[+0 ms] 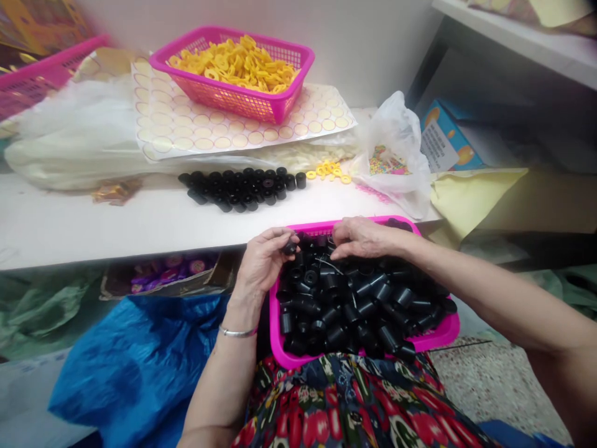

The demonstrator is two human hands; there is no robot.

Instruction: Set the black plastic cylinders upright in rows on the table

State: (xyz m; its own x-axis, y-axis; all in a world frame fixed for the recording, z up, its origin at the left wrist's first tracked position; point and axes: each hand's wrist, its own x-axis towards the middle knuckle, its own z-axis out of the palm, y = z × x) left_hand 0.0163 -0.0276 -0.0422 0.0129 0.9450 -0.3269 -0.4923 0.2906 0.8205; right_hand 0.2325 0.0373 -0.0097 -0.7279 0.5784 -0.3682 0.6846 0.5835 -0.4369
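The white table [153, 218] stretches across in front of me. Against its near edge, the pink basket [276, 323] sits on my lap, its long side running left to right, heaped with loose black cylinders [354, 298] pointing every way. Straight beyond it on the tabletop, slightly to the left, stands a tight cluster of black cylinders [245, 186].

My right hand [357, 238] is over the basket's far side, fingers curled in close; I can't tell what, if anything, is in them. My left hand [263, 258] is at the far left corner, pinching one black piece [290, 247] between thumb and fingers. That piece lies directly left of my right fingertips, a short gap between; too much is covered to read its long axis. Thinnest of all, a pale thread [321, 260] trails over the heap just below that gap.
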